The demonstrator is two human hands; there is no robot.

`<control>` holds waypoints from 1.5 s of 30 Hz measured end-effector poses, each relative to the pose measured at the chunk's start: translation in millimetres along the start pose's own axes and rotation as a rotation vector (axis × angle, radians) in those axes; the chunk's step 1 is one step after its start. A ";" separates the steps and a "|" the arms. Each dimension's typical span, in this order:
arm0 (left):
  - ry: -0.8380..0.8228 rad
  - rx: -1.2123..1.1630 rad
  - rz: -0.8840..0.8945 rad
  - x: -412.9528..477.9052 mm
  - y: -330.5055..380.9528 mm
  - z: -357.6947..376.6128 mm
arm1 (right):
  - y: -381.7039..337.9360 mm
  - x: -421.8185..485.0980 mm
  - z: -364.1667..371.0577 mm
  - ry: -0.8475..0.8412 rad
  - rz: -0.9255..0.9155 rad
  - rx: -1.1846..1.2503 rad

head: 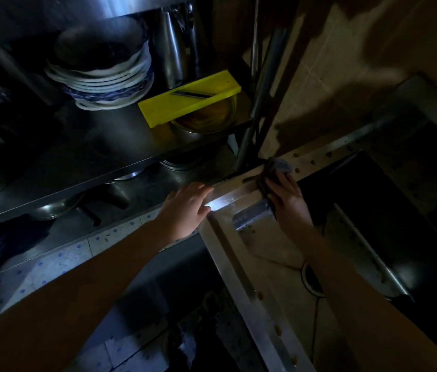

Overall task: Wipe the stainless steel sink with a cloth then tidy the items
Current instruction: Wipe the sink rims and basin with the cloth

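The stainless steel sink runs from the bottom centre up to the right, its rim lit and dotted with brown spots. My right hand presses a dark grey cloth onto the far corner of the rim, fingers spread over the cloth. My left hand lies flat on the rim's left corner, fingers apart, holding nothing. A drain shows in the basin beside my right forearm.
A steel shelf rack stands at the left with stacked blue-and-white plates, a yellow slicer on a metal bowl, and pans below. A second, dark basin lies at the right. Tiled wall behind.
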State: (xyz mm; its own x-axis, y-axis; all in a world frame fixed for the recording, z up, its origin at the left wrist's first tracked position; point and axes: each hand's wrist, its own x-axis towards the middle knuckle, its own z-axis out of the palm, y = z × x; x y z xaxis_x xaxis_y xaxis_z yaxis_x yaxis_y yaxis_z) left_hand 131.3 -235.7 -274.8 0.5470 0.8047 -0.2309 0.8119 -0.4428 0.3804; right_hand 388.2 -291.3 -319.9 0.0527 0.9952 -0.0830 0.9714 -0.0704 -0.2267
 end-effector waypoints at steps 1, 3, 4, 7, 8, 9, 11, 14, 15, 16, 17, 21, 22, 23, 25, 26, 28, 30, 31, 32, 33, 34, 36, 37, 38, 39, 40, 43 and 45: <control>0.001 0.004 0.000 1.4 1.7 0.2 | -2.0 1.4 -0.9 0.013 0.005 0.011; 0.003 0.009 0.004 3.6 5.1 1.8 | -10.9 -1.5 -7.9 0.095 -0.002 0.092; 0.007 0.012 0.009 4.2 6.2 3.0 | -17.8 -5.1 -11.1 0.138 -0.041 0.128; 0.024 -0.025 -0.003 4.9 7.9 6.2 | -35.9 -14.1 -12.7 0.232 -0.182 0.113; 0.035 -0.053 -0.011 4.5 8.4 7.2 | -40.6 -15.8 -10.4 0.146 -0.220 0.078; 0.048 -0.077 -0.014 4.2 8.8 8.1 | -44.9 -16.7 -8.5 0.028 -0.208 0.074; 0.066 -0.109 -0.017 4.0 9.4 8.6 | -38.8 -15.9 0.5 -0.108 -0.186 0.029; 0.047 -0.116 -0.019 5.9 10.1 5.4 | -15.7 -5.1 3.7 -0.113 -0.213 -0.052; 0.038 -0.109 -0.017 7.2 10.7 3.3 | -6.6 -0.3 1.6 -0.091 -0.182 -0.074; 0.033 -0.104 -0.016 8.7 11.2 1.1 | 2.4 4.3 -1.5 -0.054 -0.173 -0.072; 0.031 -0.105 -0.018 10.1 11.6 -0.9 | 10.4 8.8 -5.0 -0.024 -0.162 -0.037; 0.010 -0.097 -0.037 17.7 12.5 -7.0 | 32.2 25.0 -23.2 0.137 0.139 0.405; 0.007 -0.092 -0.038 19.9 12.2 -7.7 | 35.4 30.3 -25.8 0.150 0.194 0.409; 0.006 -0.090 -0.039 22.8 12.0 -8.3 | 35.9 33.6 -27.4 0.148 0.235 0.435; 0.004 -0.088 -0.031 29.9 12.3 -9.5 | 25.1 36.2 -27.5 0.140 0.226 0.422; 0.002 -0.090 -0.020 34.3 12.8 -9.7 | 16.5 35.1 -25.9 0.135 0.200 0.404; -0.009 -0.102 0.002 44.3 14.8 -10.0 | -3.8 29.0 -24.6 0.148 0.124 0.378; -0.021 -0.119 0.023 55.3 17.9 -9.6 | -17.3 22.8 -23.6 0.197 0.017 0.329; -0.026 -0.122 0.039 60.5 19.6 -8.5 | -17.9 21.5 -24.9 0.187 -0.024 0.307; -0.029 -0.119 0.055 65.2 21.4 -7.2 | -13.7 21.6 -25.6 0.150 -0.053 0.308; -0.032 -0.116 0.068 69.7 23.1 -6.1 | -7.6 22.7 -27.6 0.089 -0.056 0.333; -0.036 -0.117 0.078 73.7 24.8 -5.1 | 1.9 24.4 -26.0 0.034 -0.050 0.348; -0.040 -0.124 0.091 81.2 28.2 -3.3 | 21.4 29.7 -27.7 0.058 0.021 0.338; -0.039 -0.130 0.098 84.4 30.3 -2.6 | 31.2 33.0 -32.5 0.095 0.074 0.351; -0.040 -0.141 0.107 86.9 32.5 -2.0 | 40.6 36.6 -36.2 0.125 0.123 0.361; -0.045 -0.155 0.121 89.3 34.9 -1.3 | 50.0 40.3 -40.3 0.131 0.162 0.361; -0.051 -0.164 0.138 91.3 36.7 -0.5 | 59.4 44.7 -42.9 0.135 0.190 0.358; -0.078 -0.143 0.208 97.3 39.9 1.6 | 80.5 56.9 -47.4 0.139 0.264 0.401; -0.100 -0.139 0.246 104.3 43.5 -0.9 | 84.6 61.5 -45.0 0.139 0.288 0.426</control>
State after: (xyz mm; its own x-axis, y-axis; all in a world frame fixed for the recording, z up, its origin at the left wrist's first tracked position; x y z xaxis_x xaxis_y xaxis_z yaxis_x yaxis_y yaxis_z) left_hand 223.5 -170.7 -281.5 0.7467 0.6339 -0.2015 0.6208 -0.5555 0.5531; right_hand 484.1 -232.9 -300.5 0.3620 0.9290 -0.0772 0.7346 -0.3353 -0.5898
